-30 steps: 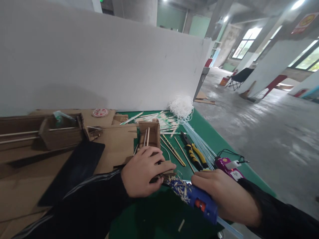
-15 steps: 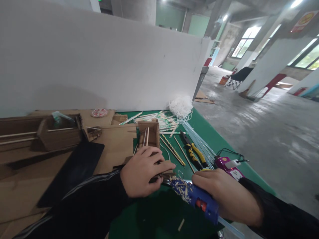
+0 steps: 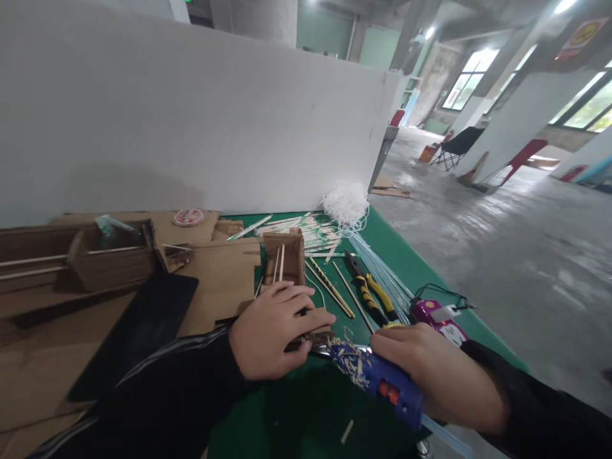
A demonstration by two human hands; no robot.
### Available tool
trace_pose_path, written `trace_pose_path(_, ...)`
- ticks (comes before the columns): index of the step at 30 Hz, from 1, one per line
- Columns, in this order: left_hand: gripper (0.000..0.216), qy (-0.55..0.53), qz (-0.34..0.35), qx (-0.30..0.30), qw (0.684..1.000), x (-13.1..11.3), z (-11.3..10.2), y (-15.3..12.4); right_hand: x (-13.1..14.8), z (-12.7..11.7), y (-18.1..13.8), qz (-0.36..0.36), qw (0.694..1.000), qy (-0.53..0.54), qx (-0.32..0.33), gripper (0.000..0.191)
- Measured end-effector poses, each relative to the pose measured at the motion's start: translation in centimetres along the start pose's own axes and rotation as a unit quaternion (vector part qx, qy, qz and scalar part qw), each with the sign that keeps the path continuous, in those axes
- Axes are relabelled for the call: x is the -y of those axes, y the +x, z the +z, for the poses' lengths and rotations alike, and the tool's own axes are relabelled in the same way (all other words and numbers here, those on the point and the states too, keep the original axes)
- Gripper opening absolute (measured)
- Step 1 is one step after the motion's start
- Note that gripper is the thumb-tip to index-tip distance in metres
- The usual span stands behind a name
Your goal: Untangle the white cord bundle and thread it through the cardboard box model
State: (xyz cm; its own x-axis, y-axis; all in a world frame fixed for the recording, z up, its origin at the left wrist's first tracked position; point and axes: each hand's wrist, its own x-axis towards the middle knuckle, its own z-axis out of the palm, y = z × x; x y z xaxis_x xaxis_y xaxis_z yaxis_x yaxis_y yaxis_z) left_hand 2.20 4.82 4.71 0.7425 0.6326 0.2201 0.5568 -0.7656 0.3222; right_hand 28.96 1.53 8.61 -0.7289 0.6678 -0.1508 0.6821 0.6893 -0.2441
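My left hand is closed over the near end of a small cardboard box, its fingers curled round the walls. Two thin sticks show lengthwise inside that box; its near part is hidden under the hand. In my right hand is a blue hot glue gun, its barrel speckled with pale shavings. The nozzle points left, close to the box's near end beside my left fingertips; whether it touches cannot be made out. A clear glue stick juts from the gun's back.
Pliers with yellow and black handles, clear glue sticks and a purple power socket lie to the right. Wooden sticks and tangled white cord are behind. Cardboard covers the left side, below a white partition.
The glue gun in my right hand has shifted very slightly right. My left hand keeps its place on the cardboard box.
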Motion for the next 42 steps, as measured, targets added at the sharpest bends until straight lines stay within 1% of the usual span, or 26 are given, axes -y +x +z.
trace_pose_path(8,0.048,0.002,0.000,0.001,1.000,-0.01,-0.02,0.01,0.03,-0.24,-0.13,0.007,1.000,0.002,0.011,0.014)
trace_pose_path(23,0.046,0.000,0.002,-0.006,1.000,0.00,0.05,0.01,-0.25,-0.28,-0.42,0.018,1.000,0.010,0.007,0.017)
trace_pose_path(42,0.045,0.004,0.000,-0.011,1.000,0.02,0.08,-0.05,-0.42,-0.24,-0.64,0.028,0.999,0.015,0.013,0.016)
